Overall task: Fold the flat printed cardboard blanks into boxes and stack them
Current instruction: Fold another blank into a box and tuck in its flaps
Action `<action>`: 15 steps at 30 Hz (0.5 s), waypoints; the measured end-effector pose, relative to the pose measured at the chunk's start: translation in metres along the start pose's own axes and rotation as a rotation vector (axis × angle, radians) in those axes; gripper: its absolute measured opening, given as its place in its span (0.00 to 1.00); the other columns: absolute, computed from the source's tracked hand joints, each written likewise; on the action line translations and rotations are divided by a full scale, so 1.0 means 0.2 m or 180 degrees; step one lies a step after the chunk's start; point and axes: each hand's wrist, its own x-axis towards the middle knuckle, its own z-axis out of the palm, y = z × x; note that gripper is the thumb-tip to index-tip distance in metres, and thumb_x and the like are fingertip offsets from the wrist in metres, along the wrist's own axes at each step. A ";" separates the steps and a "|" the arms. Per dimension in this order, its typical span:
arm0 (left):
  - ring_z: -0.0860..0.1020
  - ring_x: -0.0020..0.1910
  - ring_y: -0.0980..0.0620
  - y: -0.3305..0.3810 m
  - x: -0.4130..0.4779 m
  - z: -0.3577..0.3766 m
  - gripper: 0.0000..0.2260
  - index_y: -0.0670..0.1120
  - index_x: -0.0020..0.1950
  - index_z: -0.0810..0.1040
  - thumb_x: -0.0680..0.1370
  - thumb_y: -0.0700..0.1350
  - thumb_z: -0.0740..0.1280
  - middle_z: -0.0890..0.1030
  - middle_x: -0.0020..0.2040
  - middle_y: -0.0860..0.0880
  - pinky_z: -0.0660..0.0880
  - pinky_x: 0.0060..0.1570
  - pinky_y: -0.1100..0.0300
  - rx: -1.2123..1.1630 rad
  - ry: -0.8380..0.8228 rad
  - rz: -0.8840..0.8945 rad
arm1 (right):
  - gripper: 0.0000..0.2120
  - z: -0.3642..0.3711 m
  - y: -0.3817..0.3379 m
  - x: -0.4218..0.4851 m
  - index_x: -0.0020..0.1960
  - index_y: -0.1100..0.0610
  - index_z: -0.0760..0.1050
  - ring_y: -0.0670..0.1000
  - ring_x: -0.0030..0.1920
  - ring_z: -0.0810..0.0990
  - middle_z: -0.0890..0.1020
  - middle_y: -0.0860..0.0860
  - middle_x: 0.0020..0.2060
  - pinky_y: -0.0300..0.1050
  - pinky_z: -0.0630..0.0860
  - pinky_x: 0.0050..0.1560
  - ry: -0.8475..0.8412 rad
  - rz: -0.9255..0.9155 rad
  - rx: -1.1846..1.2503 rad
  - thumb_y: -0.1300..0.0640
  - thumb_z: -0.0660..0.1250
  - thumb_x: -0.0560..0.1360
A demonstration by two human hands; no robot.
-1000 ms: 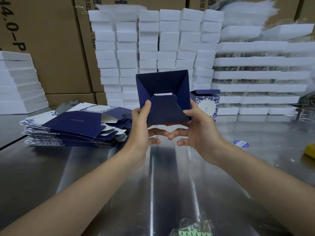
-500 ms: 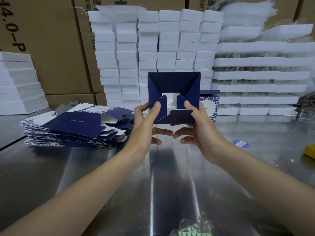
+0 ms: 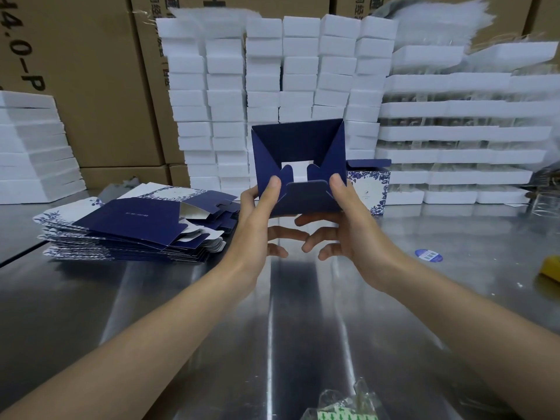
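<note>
Surface (image 3: 151,313): shiny steel, filling the lower half of the frame.
Cartons (image 3: 91,86): brown, walling the upper left and the top edge.
White blocks (image 3: 263,86): stacked in columns at upper centre, in front of the cartons.
White trays (image 3: 454,131): longer, stacked in layers at upper right.
Flat blanks (image 3: 133,228): a low pile, navy and white with blue flower print, lying on the surface at centre left.
Half-folded box (image 3: 298,147): navy, held in the air at the centre of the frame, just right of the pile. Its end flaps are partly folded in, and a gap between them shows white behind.
Left hand (image 3: 257,225): grips the box's lower left corner, thumb on the near flap, fingers curled beneath.
Right hand (image 3: 348,225): grips the lower right corner the same way.
Finished box (image 3: 371,186): stands on the surface just right of the held one, partly hidden behind it.
Sticker (image 3: 428,255): round, blue, flat on the surface at centre right.
</note>
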 end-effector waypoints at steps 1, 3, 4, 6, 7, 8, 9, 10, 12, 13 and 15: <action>0.88 0.48 0.49 0.00 0.00 0.00 0.29 0.57 0.71 0.72 0.78 0.74 0.61 0.86 0.60 0.54 0.78 0.39 0.53 0.0019 -0.0037 0.0006 | 0.46 0.00 0.00 0.00 0.76 0.40 0.69 0.57 0.39 0.87 0.88 0.53 0.51 0.46 0.80 0.37 -0.0074 -0.0010 -0.0015 0.16 0.63 0.66; 0.87 0.53 0.47 0.01 -0.01 -0.01 0.35 0.57 0.75 0.73 0.75 0.76 0.58 0.85 0.63 0.53 0.78 0.40 0.54 0.0077 -0.0129 0.0037 | 0.53 -0.01 0.00 0.01 0.79 0.40 0.65 0.57 0.41 0.88 0.88 0.53 0.53 0.46 0.81 0.37 -0.0162 -0.0050 -0.0031 0.14 0.63 0.61; 0.87 0.55 0.45 0.02 -0.01 -0.01 0.36 0.57 0.75 0.73 0.75 0.77 0.56 0.85 0.64 0.53 0.78 0.40 0.54 0.0105 -0.0173 0.0061 | 0.55 -0.01 0.00 0.01 0.81 0.40 0.62 0.58 0.41 0.88 0.88 0.52 0.54 0.47 0.81 0.37 -0.0176 -0.0071 -0.0034 0.14 0.64 0.61; 0.87 0.55 0.45 0.03 -0.01 -0.01 0.37 0.58 0.76 0.72 0.74 0.78 0.56 0.85 0.63 0.53 0.77 0.40 0.54 0.0148 -0.0231 0.0145 | 0.52 -0.01 0.00 0.01 0.80 0.39 0.61 0.60 0.41 0.88 0.88 0.52 0.53 0.47 0.82 0.37 -0.0160 -0.0160 -0.0082 0.16 0.65 0.63; 0.87 0.53 0.45 0.03 0.00 -0.01 0.37 0.58 0.75 0.72 0.73 0.78 0.58 0.85 0.62 0.54 0.77 0.41 0.53 0.0174 -0.0234 0.0201 | 0.48 -0.01 0.00 0.00 0.79 0.38 0.63 0.60 0.41 0.88 0.88 0.52 0.52 0.47 0.82 0.37 -0.0128 -0.0228 -0.0137 0.17 0.65 0.65; 0.88 0.51 0.46 0.02 0.00 -0.01 0.37 0.58 0.75 0.71 0.72 0.78 0.59 0.86 0.61 0.56 0.77 0.41 0.52 0.0195 -0.0210 0.0246 | 0.44 0.00 0.00 0.00 0.77 0.38 0.64 0.60 0.40 0.88 0.89 0.52 0.50 0.46 0.82 0.36 -0.0081 -0.0290 -0.0195 0.18 0.65 0.67; 0.88 0.49 0.46 0.02 0.00 -0.01 0.38 0.57 0.74 0.70 0.71 0.77 0.61 0.86 0.59 0.57 0.76 0.42 0.52 0.0206 -0.0168 0.0272 | 0.39 0.00 0.00 -0.01 0.75 0.37 0.66 0.61 0.40 0.88 0.89 0.53 0.49 0.46 0.82 0.36 -0.0022 -0.0336 -0.0231 0.20 0.64 0.70; 0.88 0.48 0.46 0.01 0.00 -0.01 0.37 0.57 0.73 0.68 0.71 0.77 0.61 0.86 0.58 0.59 0.76 0.41 0.52 0.0217 -0.0121 0.0291 | 0.36 0.01 0.00 -0.01 0.74 0.38 0.66 0.61 0.39 0.88 0.89 0.53 0.47 0.46 0.81 0.35 0.0041 -0.0376 -0.0243 0.22 0.63 0.73; 0.88 0.45 0.47 0.00 0.00 -0.01 0.31 0.56 0.70 0.66 0.75 0.74 0.63 0.86 0.56 0.61 0.76 0.38 0.55 0.0278 -0.0001 0.0377 | 0.28 0.01 0.02 -0.01 0.72 0.41 0.65 0.60 0.37 0.87 0.89 0.54 0.45 0.45 0.80 0.33 0.0163 -0.0487 -0.0239 0.28 0.63 0.79; 0.88 0.45 0.49 -0.01 0.01 -0.01 0.27 0.56 0.68 0.66 0.78 0.72 0.63 0.86 0.54 0.62 0.76 0.35 0.58 0.0320 0.0097 0.0430 | 0.25 0.01 0.03 -0.01 0.71 0.42 0.65 0.60 0.35 0.87 0.89 0.55 0.44 0.45 0.79 0.31 0.0219 -0.0546 -0.0243 0.32 0.63 0.81; 0.87 0.44 0.55 -0.02 0.02 -0.01 0.21 0.54 0.66 0.67 0.81 0.66 0.67 0.85 0.51 0.66 0.76 0.31 0.63 0.0406 0.0326 0.0518 | 0.18 0.02 0.05 0.00 0.70 0.44 0.65 0.59 0.33 0.85 0.88 0.56 0.41 0.44 0.77 0.29 0.0303 -0.0627 -0.0264 0.39 0.64 0.84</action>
